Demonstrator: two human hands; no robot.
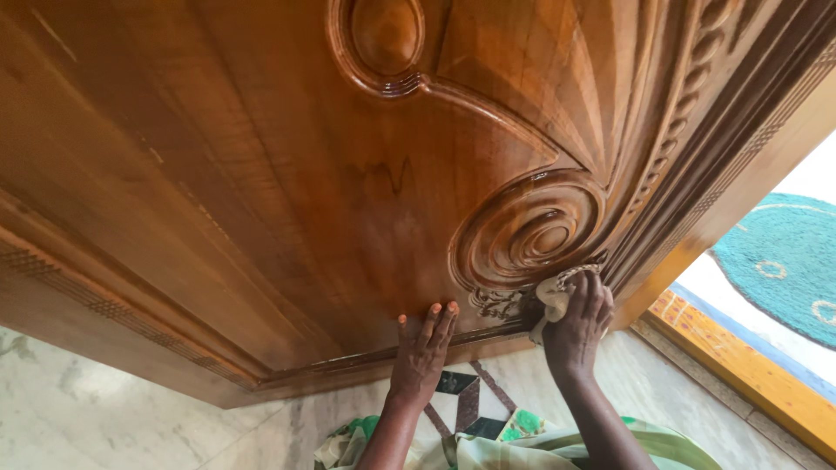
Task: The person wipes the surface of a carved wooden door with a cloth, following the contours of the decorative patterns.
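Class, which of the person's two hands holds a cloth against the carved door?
The right hand, gripping a pale cloth beneath the spiral carving; the left hand lies flat, empty.

A small, crumpled off-white cloth is pressed against the glossy carved brown wooden door, at about five o'clock of its spiral rosette, near the door's bottom edge.

carved door blocks ahead, marble floor open left
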